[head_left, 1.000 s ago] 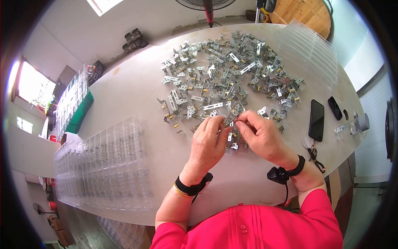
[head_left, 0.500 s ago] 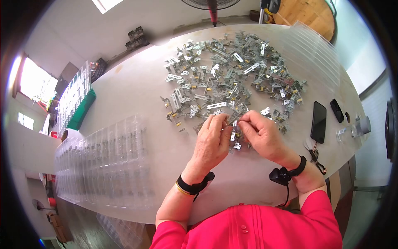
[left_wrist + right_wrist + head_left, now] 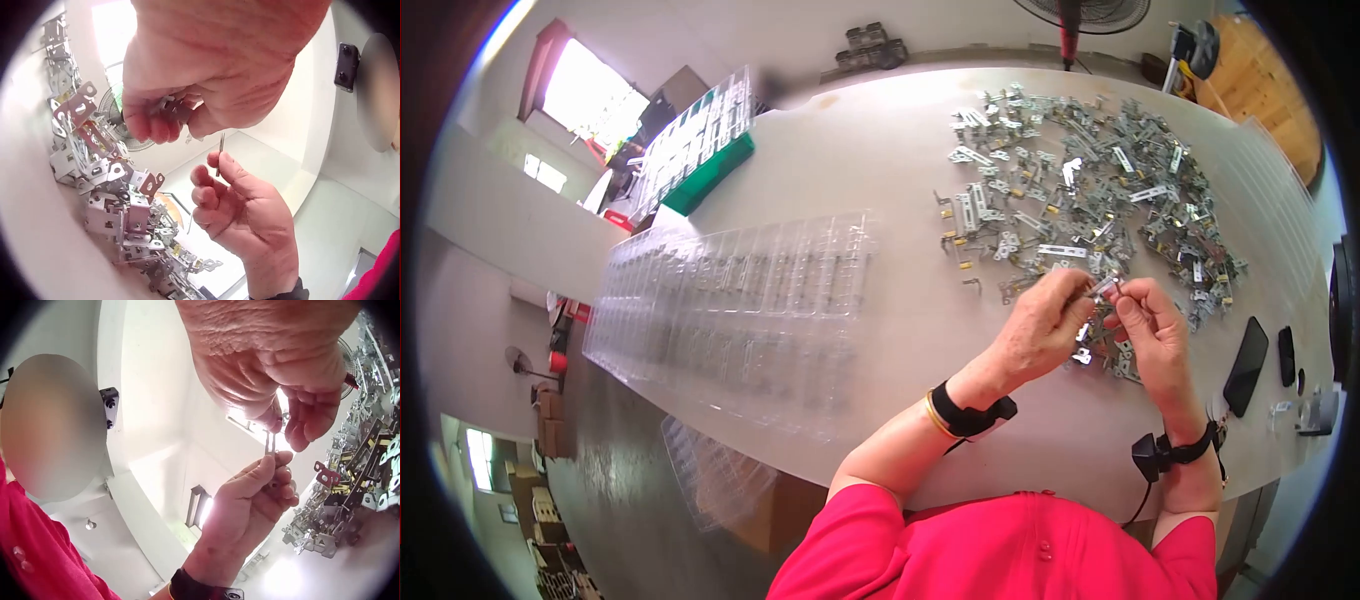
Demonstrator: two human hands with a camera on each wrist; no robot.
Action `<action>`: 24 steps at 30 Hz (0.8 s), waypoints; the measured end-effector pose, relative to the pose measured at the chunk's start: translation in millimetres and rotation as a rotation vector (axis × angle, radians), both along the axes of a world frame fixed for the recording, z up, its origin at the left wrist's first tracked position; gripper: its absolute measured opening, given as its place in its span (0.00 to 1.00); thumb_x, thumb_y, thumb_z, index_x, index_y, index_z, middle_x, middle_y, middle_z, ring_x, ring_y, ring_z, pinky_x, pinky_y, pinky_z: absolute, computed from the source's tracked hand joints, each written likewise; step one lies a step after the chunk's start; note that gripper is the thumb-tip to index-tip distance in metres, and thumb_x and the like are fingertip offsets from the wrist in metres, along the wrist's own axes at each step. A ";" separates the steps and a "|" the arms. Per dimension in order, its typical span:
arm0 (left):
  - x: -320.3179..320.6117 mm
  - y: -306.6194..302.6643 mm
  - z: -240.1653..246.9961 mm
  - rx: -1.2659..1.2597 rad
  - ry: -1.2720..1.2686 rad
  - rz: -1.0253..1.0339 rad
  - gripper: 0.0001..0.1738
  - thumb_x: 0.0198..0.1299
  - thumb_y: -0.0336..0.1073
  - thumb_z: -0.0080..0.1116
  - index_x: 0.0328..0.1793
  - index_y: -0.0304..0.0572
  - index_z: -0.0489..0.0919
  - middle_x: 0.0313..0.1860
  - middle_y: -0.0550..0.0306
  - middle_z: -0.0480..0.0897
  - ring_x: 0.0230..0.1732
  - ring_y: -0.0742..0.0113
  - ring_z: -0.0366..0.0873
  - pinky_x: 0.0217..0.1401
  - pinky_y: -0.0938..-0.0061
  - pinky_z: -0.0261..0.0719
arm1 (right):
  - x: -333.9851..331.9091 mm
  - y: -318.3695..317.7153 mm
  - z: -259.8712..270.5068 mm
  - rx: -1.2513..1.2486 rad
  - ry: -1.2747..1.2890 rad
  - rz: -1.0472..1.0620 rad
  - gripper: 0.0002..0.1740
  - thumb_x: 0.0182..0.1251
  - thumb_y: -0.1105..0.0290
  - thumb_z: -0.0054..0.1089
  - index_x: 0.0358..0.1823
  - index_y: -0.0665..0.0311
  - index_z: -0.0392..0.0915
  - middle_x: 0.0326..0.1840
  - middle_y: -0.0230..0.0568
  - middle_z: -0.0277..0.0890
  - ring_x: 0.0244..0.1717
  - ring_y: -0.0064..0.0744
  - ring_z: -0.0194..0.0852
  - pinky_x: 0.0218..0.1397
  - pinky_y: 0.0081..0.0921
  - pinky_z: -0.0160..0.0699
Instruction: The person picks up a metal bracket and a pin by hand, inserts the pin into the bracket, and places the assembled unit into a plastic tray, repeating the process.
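Observation:
My left hand (image 3: 1040, 325) has its fingers curled round a small metal bracket (image 3: 177, 111), partly hidden in the fingers. Facing it, my right hand (image 3: 1152, 330) pinches a thin metal strip (image 3: 221, 156) between thumb and forefinger. The fingertips of both hands are close together over the near edge of a big heap of metal brackets (image 3: 1062, 251). In the right wrist view, two narrow metal prongs (image 3: 270, 442) rise from the left hand toward the right fingertips.
Clear plastic compartment trays (image 3: 730, 300) lie on the table to the left, with a green-sided box (image 3: 712, 175) behind them. A phone (image 3: 1246, 367), a black case (image 3: 1286, 356) and a clear bottle (image 3: 1315, 412) are at the right. Another clear tray (image 3: 1280, 205) lies at the back right.
The head view has swung left, so the table and heap sit farther right in it. Both hands stay together at the near side of the heap, and a silver piece now shows between their fingertips.

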State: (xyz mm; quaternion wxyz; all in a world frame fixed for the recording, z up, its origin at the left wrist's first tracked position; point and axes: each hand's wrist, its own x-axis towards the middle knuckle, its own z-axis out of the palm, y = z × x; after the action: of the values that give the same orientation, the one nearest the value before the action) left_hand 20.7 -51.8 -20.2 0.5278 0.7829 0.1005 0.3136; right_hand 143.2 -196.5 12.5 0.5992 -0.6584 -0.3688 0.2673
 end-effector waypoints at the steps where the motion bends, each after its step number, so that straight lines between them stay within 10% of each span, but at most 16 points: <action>1: 0.2 -1.7 -0.7 -0.040 0.000 -0.027 0.11 0.69 0.30 0.60 0.54 0.34 0.76 0.38 0.51 0.79 0.36 0.65 0.75 0.40 0.70 0.75 | 3.4 -1.9 -5.3 0.024 0.029 0.050 0.07 0.80 0.66 0.55 0.51 0.60 0.78 0.47 0.25 0.81 0.43 0.15 0.79 0.43 0.16 0.74; 14: -0.2 -6.5 4.3 -0.194 0.095 -0.133 0.15 0.70 0.32 0.59 0.57 0.35 0.71 0.40 0.52 0.79 0.38 0.67 0.76 0.42 0.68 0.77 | 5.3 -1.2 -8.3 0.133 0.137 0.027 0.08 0.80 0.68 0.56 0.51 0.63 0.79 0.48 0.28 0.81 0.47 0.16 0.77 0.52 0.18 0.76; 24: 1.7 -9.6 10.0 0.435 -0.106 0.165 0.15 0.55 0.27 0.66 0.48 0.37 0.75 0.41 0.46 0.77 0.43 0.45 0.77 0.45 0.57 0.76 | 1.6 1.3 -10.3 0.167 0.061 -0.014 0.08 0.80 0.70 0.55 0.52 0.66 0.77 0.47 0.33 0.81 0.47 0.20 0.79 0.53 0.23 0.81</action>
State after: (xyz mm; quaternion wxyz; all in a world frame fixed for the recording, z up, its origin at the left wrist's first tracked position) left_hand 22.4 -61.4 -10.2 0.3240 0.8497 0.0664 0.4105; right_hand 144.7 -195.2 2.2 0.6649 -0.6001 -0.3668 0.2515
